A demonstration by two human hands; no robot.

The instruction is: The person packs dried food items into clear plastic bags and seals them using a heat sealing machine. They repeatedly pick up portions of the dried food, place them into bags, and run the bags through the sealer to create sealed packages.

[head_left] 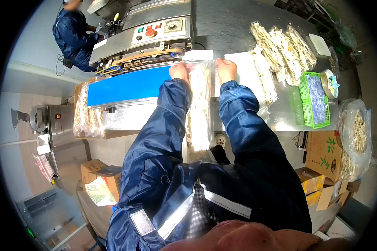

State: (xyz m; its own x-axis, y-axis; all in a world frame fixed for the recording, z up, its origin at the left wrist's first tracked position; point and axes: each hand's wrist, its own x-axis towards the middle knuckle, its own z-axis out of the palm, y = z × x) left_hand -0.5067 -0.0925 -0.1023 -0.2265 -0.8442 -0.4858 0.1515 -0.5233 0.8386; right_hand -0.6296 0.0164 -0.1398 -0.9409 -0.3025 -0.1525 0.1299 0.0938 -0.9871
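My left hand is closed at the top left corner of a long clear plastic bag filled with pale dried strips, right beside the sealing machine's blue conveyor. My right hand grips at the bag's top right corner, fingers curled. The bag hangs down between my forearms toward my body. Above the conveyor, the machine has brown belts and a control panel with a red button. Several filled bags lie on the steel table to the right, partly over a white sheet.
A green basket with lilac packets, a bowl and a white tray sit at the right. Cardboard boxes and a large bag are beside the table. Another box of bags is left. A co-worker is at upper left.
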